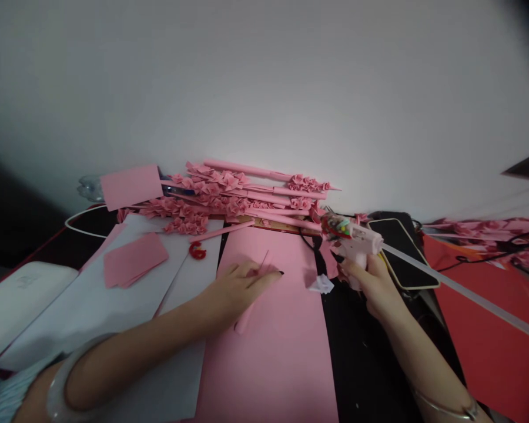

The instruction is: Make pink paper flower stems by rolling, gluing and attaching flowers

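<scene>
My left hand [235, 291] is closed round a thin rolled pink paper tube [244, 320], whose narrow tip sticks out above the fingers. The tube lies over a long pink paper sheet [268, 364]. On the right, my right hand [372, 279] grips a white hot glue gun [364, 244] by its handle. A long translucent glue stick [458, 288] runs out of the gun's back toward the right edge. The gun's nozzle end is partly lost against a colourful cluttered patch. A crumpled white scrap [321, 284] lies between the hands.
Pink paper flower stems [229, 200] are heaped along the wall. Pink cards [134, 258] lie on white sheets [127, 311] at left, near a white box-like object [26, 299]. A red curled item [197, 251] sits nearby. At right are a phone [403, 252] and red paper [476, 329].
</scene>
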Demonstrator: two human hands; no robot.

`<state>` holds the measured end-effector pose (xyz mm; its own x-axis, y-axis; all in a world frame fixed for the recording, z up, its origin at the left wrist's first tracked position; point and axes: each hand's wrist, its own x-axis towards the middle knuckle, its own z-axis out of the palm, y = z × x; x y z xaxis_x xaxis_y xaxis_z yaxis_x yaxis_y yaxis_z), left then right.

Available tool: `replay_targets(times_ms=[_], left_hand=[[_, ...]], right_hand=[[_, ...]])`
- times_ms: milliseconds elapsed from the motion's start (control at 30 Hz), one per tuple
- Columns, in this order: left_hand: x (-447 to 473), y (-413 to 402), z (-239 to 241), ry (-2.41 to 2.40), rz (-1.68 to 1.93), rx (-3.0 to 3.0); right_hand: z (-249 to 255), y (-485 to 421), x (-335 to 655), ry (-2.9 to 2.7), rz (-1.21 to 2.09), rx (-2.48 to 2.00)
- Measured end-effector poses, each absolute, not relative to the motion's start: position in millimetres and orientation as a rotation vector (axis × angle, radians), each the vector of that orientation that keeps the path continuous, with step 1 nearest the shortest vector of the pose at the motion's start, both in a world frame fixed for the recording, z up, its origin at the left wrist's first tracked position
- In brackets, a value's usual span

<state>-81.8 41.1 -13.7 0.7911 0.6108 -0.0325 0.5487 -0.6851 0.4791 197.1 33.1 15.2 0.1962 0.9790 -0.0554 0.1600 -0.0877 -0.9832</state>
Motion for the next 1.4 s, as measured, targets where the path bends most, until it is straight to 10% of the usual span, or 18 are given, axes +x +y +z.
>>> replay_targets(times_ms=[1400], left_hand=[[-78.4,40.8,-5.3,0.744,0.027,2.92]], right_hand=[[1.9,21.2,178.0,-1.29,1.584,-1.263]])
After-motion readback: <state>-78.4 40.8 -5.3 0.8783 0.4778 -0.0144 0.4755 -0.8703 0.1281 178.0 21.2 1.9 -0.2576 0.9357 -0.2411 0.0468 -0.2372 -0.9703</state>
